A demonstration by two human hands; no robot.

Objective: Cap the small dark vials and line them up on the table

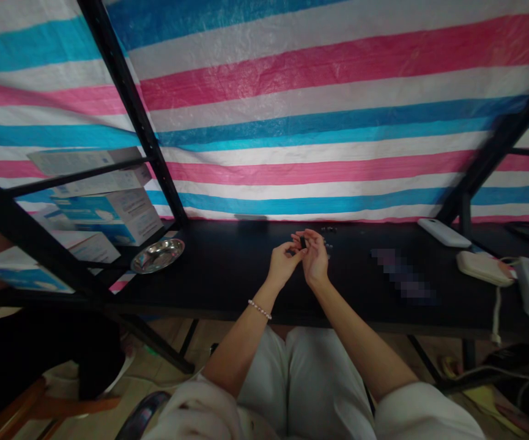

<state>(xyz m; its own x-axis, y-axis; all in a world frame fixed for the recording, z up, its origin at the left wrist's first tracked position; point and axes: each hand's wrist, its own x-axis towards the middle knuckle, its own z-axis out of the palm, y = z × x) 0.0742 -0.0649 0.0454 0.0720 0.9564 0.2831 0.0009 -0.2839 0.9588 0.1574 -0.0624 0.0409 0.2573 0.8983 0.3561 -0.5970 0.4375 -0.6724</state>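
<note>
My left hand (pixel 283 264) and my right hand (pixel 315 255) meet above the black table (pixel 227 275), fingers pinched together. Between their fingertips sits a small dark part (pixel 303 242), too small to name. A bead bracelet (pixel 259 308) circles my left wrist. A few tiny dark pieces (pixel 328 230) lie on the table just beyond my right hand.
A shiny metal dish (pixel 158 255) sits on the table's left end, beside stacked white-and-blue boxes (pixel 108 214) on a black shelf frame (pixel 122 79). White devices (pixel 444 232) and a cable lie at the right. A striped tarp (pixel 319 110) hangs behind.
</note>
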